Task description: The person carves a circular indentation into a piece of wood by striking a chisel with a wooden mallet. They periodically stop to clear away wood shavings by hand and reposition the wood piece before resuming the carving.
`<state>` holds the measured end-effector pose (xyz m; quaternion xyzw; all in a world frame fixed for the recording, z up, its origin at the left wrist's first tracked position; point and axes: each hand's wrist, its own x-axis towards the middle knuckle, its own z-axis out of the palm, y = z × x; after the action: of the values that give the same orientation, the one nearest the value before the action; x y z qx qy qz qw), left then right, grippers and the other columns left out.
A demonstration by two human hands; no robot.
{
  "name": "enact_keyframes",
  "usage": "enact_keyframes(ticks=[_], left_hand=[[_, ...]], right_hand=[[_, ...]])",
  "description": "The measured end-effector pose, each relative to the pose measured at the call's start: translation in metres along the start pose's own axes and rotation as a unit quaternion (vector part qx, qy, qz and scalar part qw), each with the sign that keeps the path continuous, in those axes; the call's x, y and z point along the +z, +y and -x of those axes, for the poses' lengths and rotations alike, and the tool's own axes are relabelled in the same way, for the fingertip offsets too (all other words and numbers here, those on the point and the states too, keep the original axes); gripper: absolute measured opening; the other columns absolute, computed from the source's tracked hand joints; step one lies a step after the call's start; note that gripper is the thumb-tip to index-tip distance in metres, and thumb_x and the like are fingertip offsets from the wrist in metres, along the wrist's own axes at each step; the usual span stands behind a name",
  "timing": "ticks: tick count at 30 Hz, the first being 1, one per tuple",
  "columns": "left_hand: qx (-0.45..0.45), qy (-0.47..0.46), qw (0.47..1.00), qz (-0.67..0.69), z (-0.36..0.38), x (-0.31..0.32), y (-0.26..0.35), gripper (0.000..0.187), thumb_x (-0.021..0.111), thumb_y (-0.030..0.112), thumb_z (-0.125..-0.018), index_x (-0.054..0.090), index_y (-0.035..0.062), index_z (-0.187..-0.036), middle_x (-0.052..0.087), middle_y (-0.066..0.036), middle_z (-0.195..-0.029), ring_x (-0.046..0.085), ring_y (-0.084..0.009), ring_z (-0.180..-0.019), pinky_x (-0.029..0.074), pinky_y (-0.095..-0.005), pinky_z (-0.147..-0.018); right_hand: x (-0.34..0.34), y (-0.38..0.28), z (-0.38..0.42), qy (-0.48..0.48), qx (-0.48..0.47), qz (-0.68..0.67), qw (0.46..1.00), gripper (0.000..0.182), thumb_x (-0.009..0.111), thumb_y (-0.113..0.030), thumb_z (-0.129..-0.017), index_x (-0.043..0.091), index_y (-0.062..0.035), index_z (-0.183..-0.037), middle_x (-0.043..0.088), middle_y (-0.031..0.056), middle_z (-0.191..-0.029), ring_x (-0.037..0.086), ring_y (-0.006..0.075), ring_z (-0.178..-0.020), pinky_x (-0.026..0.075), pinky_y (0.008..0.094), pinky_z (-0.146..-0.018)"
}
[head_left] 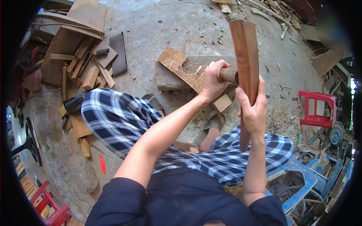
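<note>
My left hand is wrapped round a short wooden handle. The handle meets the side of a long, curved piece of reddish-brown wood, held upright in front of me. My right hand grips the lower part of this long wood, thumb on the near face and fingers along its right edge. Beneath my left hand, a flat board with a rounded cut-out lies slantwise over a thick grey-brown plank. A pale wood block sits at the board's near end.
Wood offcuts are heaped at the left beside a dark folded strip. A red plastic stool stands at the right, above a blue metal frame. Shavings litter the concrete floor. My legs are spread on both sides.
</note>
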<state>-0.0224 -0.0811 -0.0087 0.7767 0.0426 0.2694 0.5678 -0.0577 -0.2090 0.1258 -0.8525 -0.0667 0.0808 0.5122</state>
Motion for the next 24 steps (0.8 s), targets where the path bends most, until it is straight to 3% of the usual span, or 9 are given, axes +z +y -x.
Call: enact_keyframes(ticks=[1,2,4,5,6,8,14,24], left_hand=[[-0.016,-0.022,0.999,-0.029,0.000,-0.001,-0.003,0.022,0.078,0.004,-0.077,0.066,0.0090,-0.094,0.067,-0.009,-0.088,0.066,-0.0222,-0.084,0.052,-0.0325,-0.075],[-0.014,-0.021,0.999,-0.029,-0.004,-0.003,-0.007,0.022,0.078,0.004,-0.077,0.066,0.0090,-0.094,0.067,-0.009,-0.088,0.066,-0.0222,-0.084,0.052,-0.0325,-0.075],[-0.045,0.008,0.991,0.127,-0.018,-0.010,-0.015,0.016,0.078,0.010,-0.083,0.064,0.0078,-0.090,0.066,-0.004,-0.083,0.064,-0.0169,-0.077,0.052,-0.0315,-0.069],[-0.033,0.047,0.990,0.130,-0.027,-0.016,-0.017,0.015,0.076,0.015,-0.089,0.064,0.0072,-0.087,0.065,0.000,-0.080,0.060,-0.0108,-0.068,0.052,-0.0301,-0.063],[-0.120,0.031,0.986,0.110,-0.036,-0.031,-0.011,0.015,0.077,0.016,-0.091,0.066,0.0076,-0.086,0.065,-0.002,-0.076,0.058,-0.0080,-0.063,0.051,-0.0284,-0.059],[-0.185,0.057,0.967,0.168,-0.050,-0.045,-0.017,0.019,0.079,0.014,-0.089,0.064,0.0098,-0.079,0.061,0.002,-0.072,0.053,-0.0049,-0.063,0.046,-0.0259,-0.057],[-0.149,0.100,0.966,0.188,-0.058,-0.051,-0.022,0.030,0.081,0.012,-0.088,0.055,0.0116,-0.073,0.049,0.009,-0.071,0.044,-0.0032,-0.064,0.037,-0.0247,-0.056],[-0.143,0.109,0.965,0.193,-0.045,-0.030,-0.027,0.025,0.080,0.013,-0.089,0.060,0.0106,-0.075,0.057,0.007,-0.071,0.049,-0.0037,-0.063,0.042,-0.0244,-0.058]], right_hand=[[0.000,-0.002,0.002,0.002,0.017,-0.015,1.000,0.067,0.072,-0.027,-0.094,0.040,-0.0062,-0.149,0.069,0.0126,-0.104,0.065,0.0154,-0.070,0.054,0.0279,-0.054],[0.000,-0.002,0.003,0.003,0.015,-0.016,1.000,0.067,0.072,-0.027,-0.094,0.040,-0.0062,-0.149,0.069,0.0126,-0.104,0.065,0.0154,-0.070,0.054,0.0279,-0.054],[0.000,0.004,0.008,0.016,0.030,-0.046,0.998,0.067,0.071,-0.029,-0.095,0.040,-0.0065,-0.149,0.066,0.0104,-0.101,0.063,0.0131,-0.064,0.050,0.0244,-0.046],[-0.002,0.005,0.011,0.021,0.034,-0.047,0.998,0.067,0.071,-0.029,-0.095,0.040,-0.0065,-0.149,0.066,0.0104,-0.101,0.063,0.0131,-0.064,0.050,0.0244,-0.046],[-0.002,0.005,0.012,0.009,0.044,-0.064,0.997,0.066,0.071,-0.030,-0.095,0.040,-0.0063,-0.149,0.065,0.0093,-0.100,0.061,0.0123,-0.062,0.050,0.0241,-0.045],[-0.002,0.006,0.012,0.000,0.054,-0.084,0.995,0.066,0.071,-0.031,-0.095,0.040,-0.0061,-0.149,0.064,0.0082,-0.098,0.060,0.0115,-0.059,0.049,0.0238,-0.044],[0.005,0.011,0.012,-0.006,0.056,-0.084,0.995,0.066,0.071,-0.031,-0.095,0.040,-0.0055,-0.148,0.064,0.0088,-0.098,0.060,0.0112,-0.059,0.050,0.0235,-0.043],[0.003,-0.011,0.005,-0.007,0.030,-0.103,0.994,0.066,0.074,-0.031,-0.094,0.041,-0.0089,-0.147,0.064,0.0072,-0.095,0.059,0.0099,-0.060,0.049,0.0221,-0.045]])
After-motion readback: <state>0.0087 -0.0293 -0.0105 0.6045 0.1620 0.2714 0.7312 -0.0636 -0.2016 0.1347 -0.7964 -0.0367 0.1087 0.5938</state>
